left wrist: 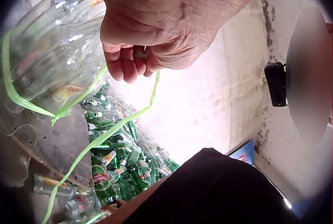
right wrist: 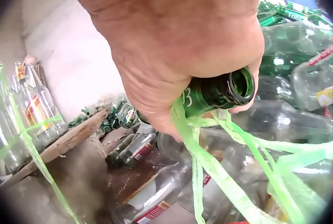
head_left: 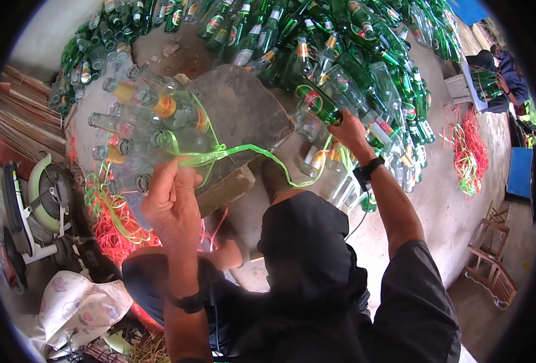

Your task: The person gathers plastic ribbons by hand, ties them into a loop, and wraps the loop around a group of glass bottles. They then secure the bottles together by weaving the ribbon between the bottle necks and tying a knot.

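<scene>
My left hand [head_left: 174, 199] pinches a bright green plastic strap [head_left: 249, 147] with curled fingers, beside a bundle of clear glass bottles. The strap is knotted around that bundle [head_left: 186, 115], which lies on its side with the mouths toward the left. From the knot, the strap's slack crosses toward my right hand [head_left: 351, 134]. That hand grips a green beer bottle [head_left: 315, 101] by the neck, its labelled body pointing away over the pile. In the right wrist view the bottle's mouth [right wrist: 241, 86] sticks out of the fist, and green strap strands [right wrist: 208, 161] hang under the fingers.
A stone slab [head_left: 231, 91] lies by the bundle. Many green bottles [head_left: 365, 66] are heaped ahead and to the right. Red and green strap tangles lie at left [head_left: 119, 227] and right [head_left: 470, 151]. A wooden chair [head_left: 492, 266] stands at right; another person [head_left: 504, 78] is at far right.
</scene>
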A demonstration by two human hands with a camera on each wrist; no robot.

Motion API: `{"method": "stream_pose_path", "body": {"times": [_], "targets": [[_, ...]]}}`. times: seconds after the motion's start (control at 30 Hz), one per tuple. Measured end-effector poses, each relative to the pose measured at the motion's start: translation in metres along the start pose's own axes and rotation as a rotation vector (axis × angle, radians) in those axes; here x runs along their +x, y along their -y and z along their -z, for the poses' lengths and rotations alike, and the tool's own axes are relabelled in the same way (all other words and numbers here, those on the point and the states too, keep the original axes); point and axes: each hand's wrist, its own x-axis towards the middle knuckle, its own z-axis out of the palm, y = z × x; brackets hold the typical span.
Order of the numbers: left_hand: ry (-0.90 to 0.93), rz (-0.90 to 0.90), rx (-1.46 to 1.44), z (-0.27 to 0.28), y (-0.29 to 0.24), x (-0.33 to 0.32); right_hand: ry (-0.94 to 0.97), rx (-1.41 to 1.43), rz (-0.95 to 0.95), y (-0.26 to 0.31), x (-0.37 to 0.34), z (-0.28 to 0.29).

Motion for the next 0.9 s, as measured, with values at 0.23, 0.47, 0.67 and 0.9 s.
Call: {"method": "stream_pose_path", "body": {"times": [0.23, 0.47, 0.67, 0.9], "targets": [[0.004, 0.014, 0.000, 0.000, -0.001, 0.000, 0.061, -0.137, 0.141, 0.043, 0.024, -0.005], [0.009, 0.053, 0.030, 0.002, -0.006, 0.000, 0.047, -0.303, 0.321, 0.061, 0.063, -0.007], [0.016, 0.054, 0.047, 0.003, -0.004, 0.000, 0.086, -0.399, 0.419, 0.077, 0.084, -0.001], [0.009, 0.059, 0.029, 0.003, -0.007, 0.000, 0.182, -0.557, 0.468, 0.089, 0.103, -0.018]]}}
